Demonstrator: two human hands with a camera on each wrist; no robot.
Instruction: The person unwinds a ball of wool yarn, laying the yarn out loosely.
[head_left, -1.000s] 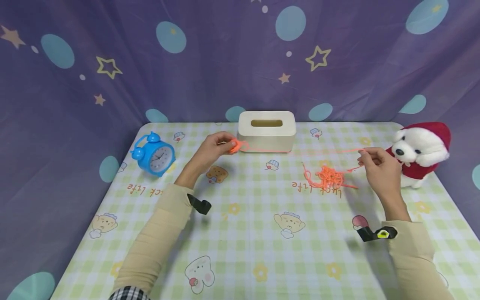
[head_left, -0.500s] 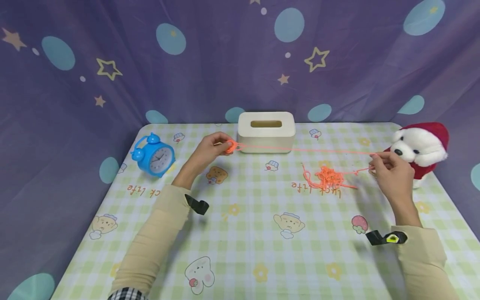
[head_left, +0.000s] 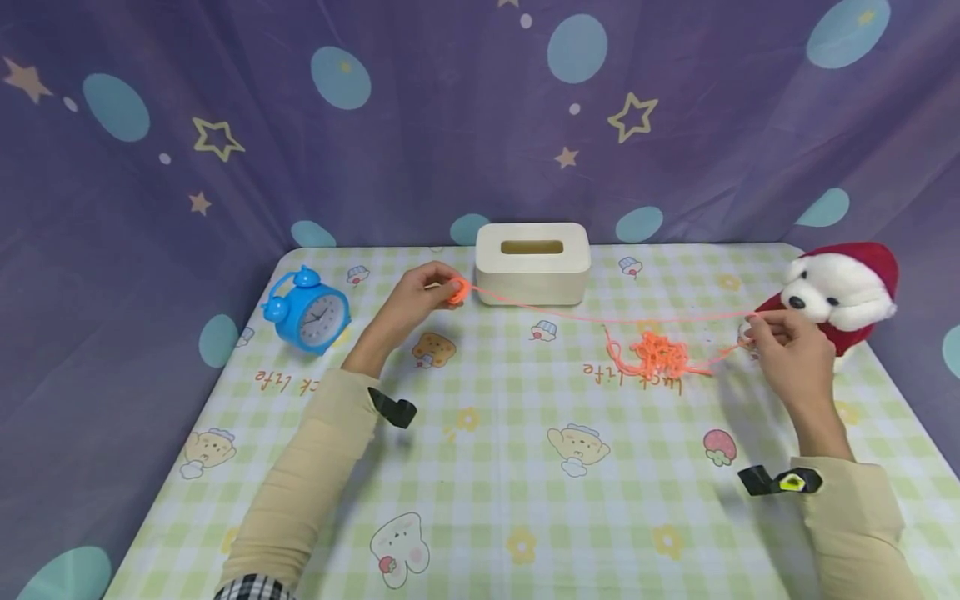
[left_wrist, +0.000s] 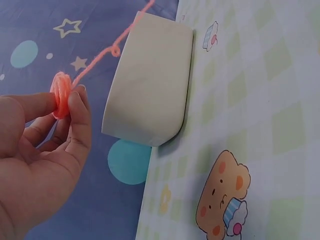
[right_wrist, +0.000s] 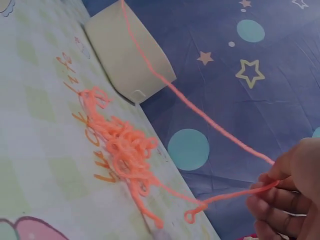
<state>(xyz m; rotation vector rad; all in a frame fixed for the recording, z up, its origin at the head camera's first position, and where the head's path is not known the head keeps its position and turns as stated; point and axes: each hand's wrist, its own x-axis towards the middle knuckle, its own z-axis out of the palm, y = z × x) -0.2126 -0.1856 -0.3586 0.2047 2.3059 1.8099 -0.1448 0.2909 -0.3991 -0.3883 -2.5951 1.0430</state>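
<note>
My left hand point(head_left: 424, 293) pinches a small wound ball of orange yarn point(left_wrist: 61, 95) between thumb and fingertips, raised in front of the tissue box. From it a single yarn strand point(head_left: 585, 318) runs across to my right hand point(head_left: 793, 350), sagging a little midway. The right thumb and fingers pinch that strand point(right_wrist: 220, 131), and its other side drops to a loose tangled yarn pile point(head_left: 660, 356) on the table. In the right wrist view a small loop point(right_wrist: 190, 216) hangs on the strand between hand and pile.
A cream tissue box point(head_left: 532, 287) stands at the back middle. To the left is a blue alarm clock point(head_left: 315, 312). A white plush dog point(head_left: 840, 292) in a red hat sits behind the right hand. A checked cloth point(head_left: 480, 500) covers the table.
My right hand has moved right and slightly toward me, drawing yarn from the pile. The strand between the hands went taut, then slackened. My left hand has shifted slightly left.
</note>
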